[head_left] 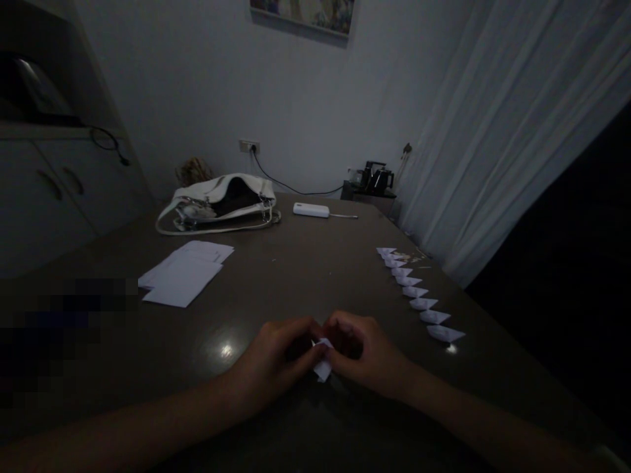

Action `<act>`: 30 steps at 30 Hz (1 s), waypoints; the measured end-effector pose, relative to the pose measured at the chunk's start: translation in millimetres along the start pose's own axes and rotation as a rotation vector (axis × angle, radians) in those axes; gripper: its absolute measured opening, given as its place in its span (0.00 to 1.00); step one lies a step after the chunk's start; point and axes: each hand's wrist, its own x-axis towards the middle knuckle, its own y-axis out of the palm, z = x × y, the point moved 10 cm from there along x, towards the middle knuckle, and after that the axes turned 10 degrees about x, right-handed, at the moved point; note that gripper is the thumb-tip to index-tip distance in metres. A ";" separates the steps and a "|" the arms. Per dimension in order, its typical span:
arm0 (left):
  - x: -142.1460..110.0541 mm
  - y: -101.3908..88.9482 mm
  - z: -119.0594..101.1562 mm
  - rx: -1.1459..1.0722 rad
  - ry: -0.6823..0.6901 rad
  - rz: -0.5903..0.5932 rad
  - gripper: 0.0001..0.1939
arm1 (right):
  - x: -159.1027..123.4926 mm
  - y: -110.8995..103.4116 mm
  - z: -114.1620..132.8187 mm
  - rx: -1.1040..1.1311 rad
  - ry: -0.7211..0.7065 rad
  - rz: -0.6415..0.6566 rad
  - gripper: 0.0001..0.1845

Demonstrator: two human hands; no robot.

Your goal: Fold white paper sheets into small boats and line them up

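Both hands meet just above the dark table point(296, 269), near its front edge. My left hand point(276, 361) and my right hand point(367, 355) are closed, pinching a small folded piece of white paper point(323, 368) between the fingertips. Only a corner of the paper shows below the fingers. To the right, a row of several small folded paper boats point(419, 295) runs diagonally along the table. A stack of flat white paper sheets point(185, 272) lies to the left.
A white handbag point(217, 203) lies at the back of the table, with a white power bank point(310, 209) and its cable beside it. A kettle point(377, 177) stands on a side table by the white curtain point(493, 144). Cabinets stand at the left.
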 end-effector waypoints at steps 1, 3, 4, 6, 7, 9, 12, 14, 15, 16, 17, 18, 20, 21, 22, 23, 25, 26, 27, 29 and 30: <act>-0.1 -0.7 -1.8 -0.011 0.007 -0.001 0.08 | -0.1 -0.3 1.2 -0.024 -0.012 -0.003 0.04; -0.4 -3.0 -4.4 -0.033 0.013 -0.009 0.09 | 0.4 -2.4 1.7 -0.061 -0.027 -0.020 0.05; -0.4 -4.2 -4.5 -0.044 0.006 -0.013 0.10 | 1.0 -4.2 1.1 -0.072 -0.030 -0.034 0.04; -0.1 -6.5 -1.4 -0.061 -0.031 -0.025 0.11 | 2.6 -8.6 -1.8 -0.039 -0.026 -0.069 0.03; 0.2 -7.6 1.7 -0.064 -0.059 -0.033 0.12 | 3.6 -10.7 -4.4 0.009 -0.017 -0.085 0.02; 1.2 -7.2 9.9 -0.077 -0.122 -0.032 0.14 | 5.7 -13.5 -11.3 0.157 0.013 -0.108 0.05; 3.1 -0.6 22.5 -0.180 -0.201 0.010 0.15 | 8.1 -12.2 -22.9 0.367 0.085 -0.111 0.10; 4.1 5.0 29.0 -0.285 -0.239 0.044 0.14 | 8.9 -9.7 -28.5 0.442 0.129 -0.105 0.13; 4.5 7.0 31.5 -0.334 -0.253 0.056 0.14 | 8.9 -8.4 -30.5 0.464 0.147 -0.100 0.14; 4.9 8.3 33.8 -0.377 -0.267 0.061 0.14 | 8.9 -7.3 -32.1 0.477 0.161 -0.095 0.15; 5.1 9.3 35.7 -0.411 -0.279 0.066 0.14 | 8.7 -6.6 -33.1 0.483 0.168 -0.092 0.15; 5.2 9.6 37.4 -0.438 -0.291 0.065 0.14 | 8.5 -6.7 -33.5 0.482 0.168 -0.093 0.16; 5.5 9.7 39.8 -0.472 -0.306 0.062 0.13 | 8.2 -8.7 -33.0 0.444 0.149 -0.101 0.15; 5.6 10.0 40.6 -0.481 -0.313 0.063 0.13 | 8.1 -10.5 -32.2 0.409 0.132 -0.109 0.15; 5.6 10.4 41.1 -0.486 -0.318 0.066 0.13 | 7.9 -12.3 -30.8 0.372 0.112 -0.118 0.15; 5.6 10.9 41.4 -0.490 -0.322 0.070 0.13 | 7.8 -14.0 -29.3 0.334 0.091 -0.126 0.15; 5.6 12.2 41.7 -0.492 -0.329 0.080 0.14 | 7.5 -16.3 -25.7 0.271 0.056 -0.137 0.14; 5.6 12.7 42.0 -0.492 -0.333 0.083 0.15 | 7.2 -17.5 -24.0 0.249 0.043 -0.145 0.15; 5.5 13.1 42.5 -0.491 -0.337 0.084 0.15 | 6.9 -18.5 -22.2 0.230 0.033 -0.154 0.15; 5.3 14.0 43.6 -0.483 -0.344 0.090 0.15 | 6.3 -20.1 -19.6 0.200 0.027 -0.170 0.15; 5.3 14.5 43.8 -0.478 -0.342 0.095 0.16 | 6.1 -20.5 -18.6 0.192 0.026 -0.175 0.15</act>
